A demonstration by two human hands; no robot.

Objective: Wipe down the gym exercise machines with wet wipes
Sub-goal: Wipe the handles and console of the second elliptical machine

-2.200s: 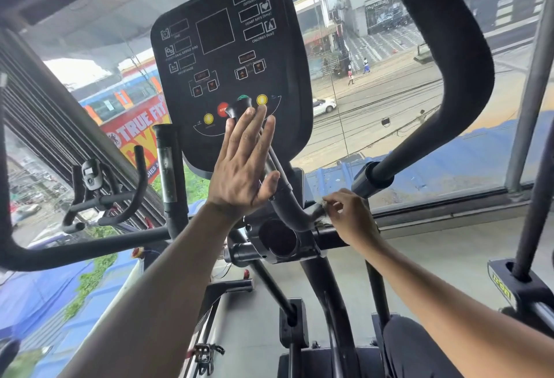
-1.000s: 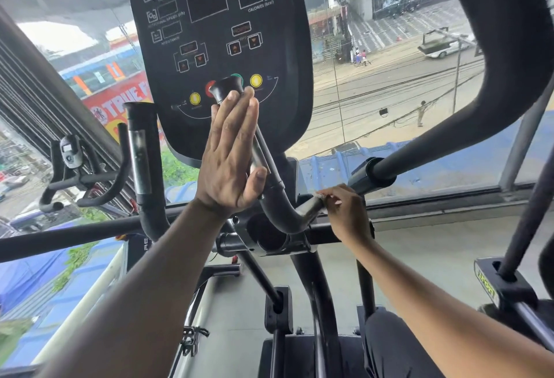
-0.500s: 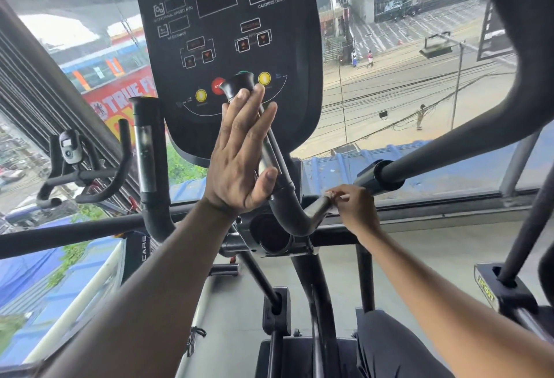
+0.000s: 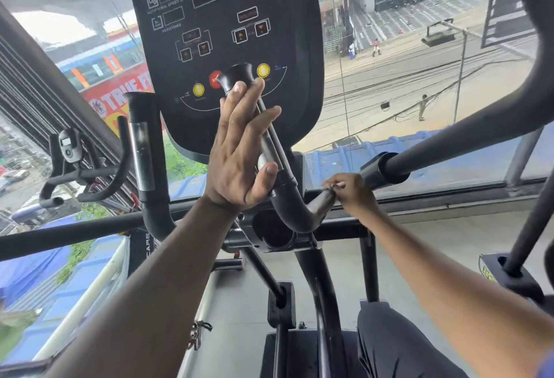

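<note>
A black exercise machine fills the head view, with its console (image 4: 227, 17) up in the middle. A curved black inner handlebar (image 4: 292, 206) rises in front of the console to a knobbed end (image 4: 236, 74). My left hand (image 4: 236, 155) lies flat against the upright part of this bar, fingers straight and thumb touching it. My right hand (image 4: 355, 194) pinches a small crumpled wet wipe (image 4: 331, 186) against the lower bend of the same bar, where bare metal shows.
A second upright handle (image 4: 141, 143) stands to the left. A thick black swing arm (image 4: 449, 143) crosses at the right. Another machine's handlebars (image 4: 69, 149) sit at far left. A window behind shows a street. Grey floor lies below.
My left hand stays flat on the upright bar, its fingertips now nearer the knob. My right hand keeps the wipe at the bar's lower bend. The view has shifted closer.
</note>
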